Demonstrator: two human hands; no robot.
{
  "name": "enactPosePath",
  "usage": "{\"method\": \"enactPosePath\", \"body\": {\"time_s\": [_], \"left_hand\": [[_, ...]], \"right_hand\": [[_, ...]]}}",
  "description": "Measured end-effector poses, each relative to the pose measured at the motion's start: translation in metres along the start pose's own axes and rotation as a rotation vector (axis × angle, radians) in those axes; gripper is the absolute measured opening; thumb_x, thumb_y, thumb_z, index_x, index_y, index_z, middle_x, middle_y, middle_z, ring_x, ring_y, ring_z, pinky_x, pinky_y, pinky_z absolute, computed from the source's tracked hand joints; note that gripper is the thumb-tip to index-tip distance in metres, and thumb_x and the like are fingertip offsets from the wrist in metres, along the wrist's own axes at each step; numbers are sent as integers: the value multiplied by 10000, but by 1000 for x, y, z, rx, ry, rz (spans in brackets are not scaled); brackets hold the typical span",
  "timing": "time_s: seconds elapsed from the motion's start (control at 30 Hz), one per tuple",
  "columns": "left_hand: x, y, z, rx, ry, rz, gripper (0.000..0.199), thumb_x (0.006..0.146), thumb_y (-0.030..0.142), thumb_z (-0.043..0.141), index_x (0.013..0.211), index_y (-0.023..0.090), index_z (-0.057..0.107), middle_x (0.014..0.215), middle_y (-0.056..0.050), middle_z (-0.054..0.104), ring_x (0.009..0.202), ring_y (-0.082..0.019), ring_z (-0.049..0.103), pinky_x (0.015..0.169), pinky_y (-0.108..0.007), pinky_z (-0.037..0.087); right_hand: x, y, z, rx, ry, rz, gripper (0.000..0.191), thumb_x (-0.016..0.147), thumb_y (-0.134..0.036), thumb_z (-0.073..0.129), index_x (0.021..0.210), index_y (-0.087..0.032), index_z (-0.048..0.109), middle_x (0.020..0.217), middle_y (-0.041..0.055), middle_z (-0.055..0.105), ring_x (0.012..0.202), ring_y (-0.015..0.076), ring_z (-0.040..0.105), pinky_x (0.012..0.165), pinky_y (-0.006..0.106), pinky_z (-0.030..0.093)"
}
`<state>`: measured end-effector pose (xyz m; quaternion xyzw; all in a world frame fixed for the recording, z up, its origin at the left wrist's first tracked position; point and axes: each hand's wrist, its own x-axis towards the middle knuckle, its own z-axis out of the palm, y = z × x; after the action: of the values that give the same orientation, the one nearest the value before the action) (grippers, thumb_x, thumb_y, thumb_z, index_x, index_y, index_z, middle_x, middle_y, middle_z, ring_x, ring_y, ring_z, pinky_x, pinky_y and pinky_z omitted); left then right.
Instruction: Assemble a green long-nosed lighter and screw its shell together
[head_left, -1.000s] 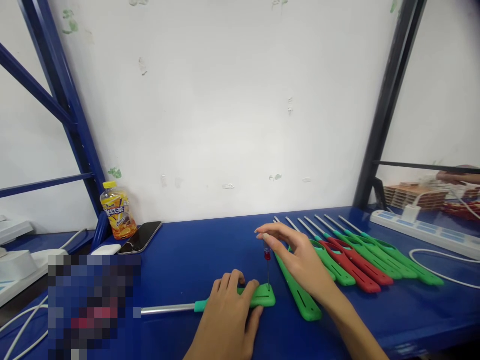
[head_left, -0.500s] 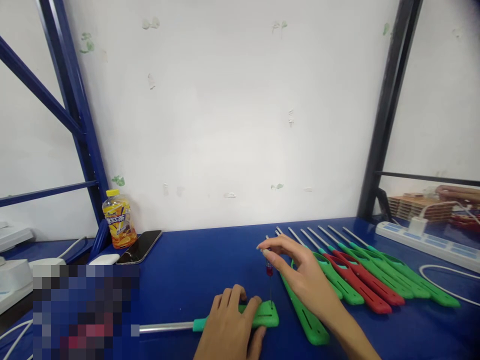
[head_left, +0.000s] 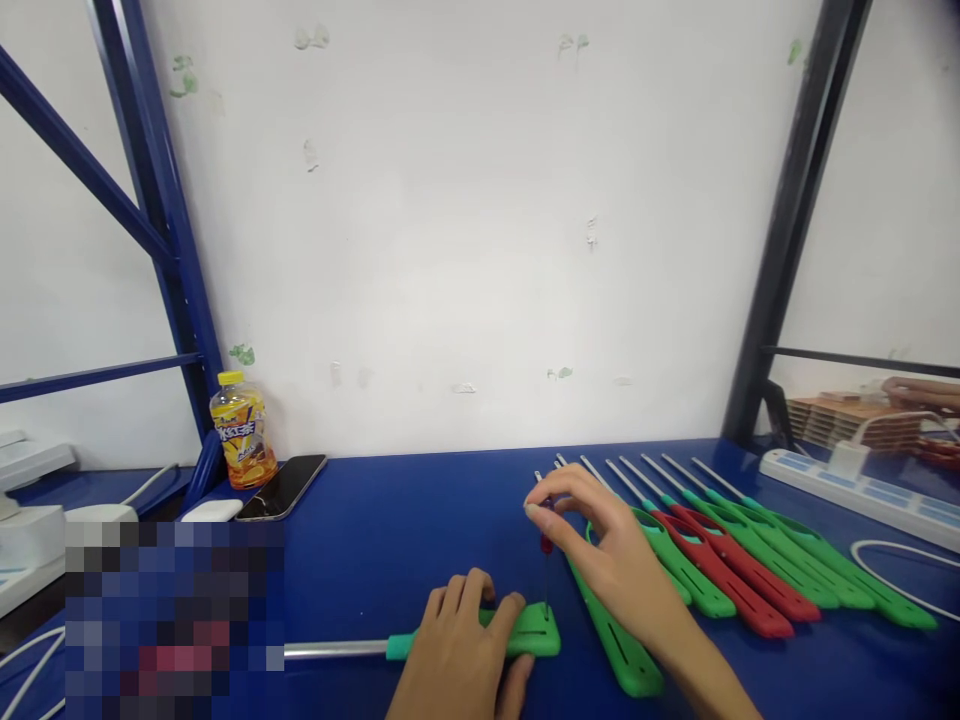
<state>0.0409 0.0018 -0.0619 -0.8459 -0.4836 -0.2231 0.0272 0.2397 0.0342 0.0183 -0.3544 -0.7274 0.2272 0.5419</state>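
A green long-neck gas lighter [head_left: 541,632] lies flat on the blue table, its metal tube pointing left. My left hand [head_left: 466,650] wraps over its handle and presses it down. Above the handle's right end, my right hand [head_left: 596,540] pinches a small screwdriver [head_left: 547,542] with a red, partly see-through grip. Its thin shaft stands nearly upright, with the tip at a hole near the lighter's end; how deep it sits I cannot tell. Just right of it, partly behind my right hand, rests another green lighter [head_left: 628,655].
Several green lighters and red lighters [head_left: 739,590] lie in a slanted row on the right. Beyond them are a white power strip [head_left: 900,490] and cable. A drink bottle [head_left: 244,435] and phone [head_left: 283,488] stand and lie at back left. A blurred patch covers the lower left.
The view has shifted slightly. My right fingers have turned and closed a little more around the screwdriver's grip, while its tip stays at the same hole. My left hand keeps its hold.
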Motion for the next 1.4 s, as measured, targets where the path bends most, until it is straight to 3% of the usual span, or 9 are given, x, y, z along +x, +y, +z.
{"method": "enactPosePath", "body": {"time_s": [0.2,0.37,0.57,0.7,0.83,1.07,1.2,1.3,1.4], "left_hand": [[0,-2,8,28,45,12,334,919,274,737,1245,324,685,1128,-49,666,999,-279,645,844,-388,468],[1,-6,16,81,71,17,341,894,301,786,1222,323,697,1114,-44,678,986,-285,658,825,-390,475],[0,-9,20,119,106,41,420,860,265,822,1248,343,680,1104,-26,677,968,-275,659,812,-379,474],[0,-9,20,129,113,45,412,844,263,833,1223,335,689,1094,-25,677,960,-272,660,809,-374,475],[0,-10,19,134,121,58,412,859,263,820,1246,324,691,1096,-30,678,960,-263,663,816,-366,480],[2,-11,20,141,48,33,393,895,309,814,1273,301,707,1116,-61,700,985,-287,676,828,-381,511],[2,-7,13,92,2,14,362,922,290,781,1273,247,705,1174,-85,695,1048,-303,667,896,-417,522],[1,0,1,31,-44,-10,314,933,224,744,1243,256,704,1182,-71,682,1062,-302,655,909,-439,529],[0,7,-9,36,-28,4,297,932,193,732,1222,251,700,1152,-66,676,1018,-293,654,877,-448,549]], "right_hand": [[-2,-1,0,-1,-45,47,179,1060,-442,612,1124,-330,737,1166,17,704,981,208,678,866,319,530],[0,-2,2,33,-88,59,184,1069,-434,593,1112,-317,727,971,-6,704,793,179,674,792,318,533],[-1,-3,3,-2,-121,77,145,1035,-383,656,1147,-313,714,1105,-7,734,962,191,686,879,305,533],[0,0,1,-12,-24,50,143,1038,-405,639,1117,-307,707,1062,-7,736,880,181,684,834,301,536],[2,7,1,-52,101,36,140,1026,-413,636,997,-282,673,1106,17,748,956,211,703,852,314,536],[1,24,8,-427,-189,56,166,1007,-129,541,968,-265,629,1034,-2,757,921,199,706,811,297,492],[-3,34,8,-532,-249,72,261,925,-28,588,987,-266,674,972,-5,740,862,221,690,763,314,444],[-6,36,7,-570,-282,98,270,875,2,630,951,-244,710,970,26,739,901,265,679,786,345,419],[-7,28,8,-553,-314,103,136,964,-128,658,982,-237,736,1025,43,748,1010,284,665,889,375,419]]}}
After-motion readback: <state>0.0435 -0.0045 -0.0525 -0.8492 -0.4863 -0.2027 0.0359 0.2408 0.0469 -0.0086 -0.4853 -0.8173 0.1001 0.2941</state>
